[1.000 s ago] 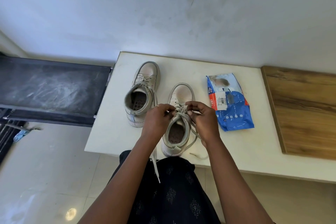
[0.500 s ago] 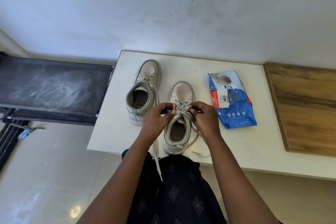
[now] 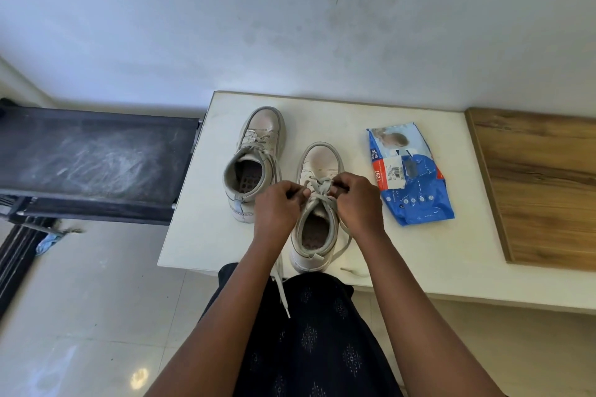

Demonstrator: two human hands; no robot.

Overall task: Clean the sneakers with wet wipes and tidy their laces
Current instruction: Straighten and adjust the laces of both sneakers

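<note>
As two hands (image 3: 277, 208) (image 3: 359, 203) pinch laces (image 3: 317, 191), two sneakers (image 3: 263, 135) (image 3: 322, 158) stand beside one pack (image 3: 416, 196).

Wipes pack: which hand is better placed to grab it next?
Right, probably: both pinch the laces, but the wipes pack lies nearer the right hand; the left hand would cross the sneaker.

Light: bright, even, soft daylight.
Shadows: faint, beside sneakers (image 3: 264, 129).
Glare: small spot on floor (image 3: 139, 375).
Focus: sharp centre, softer corners.
Distortion: wide-angle bowing of table (image 3: 419, 267) edge.

Head camera, looking steeply down, close over table (image 3: 419, 261).
</note>
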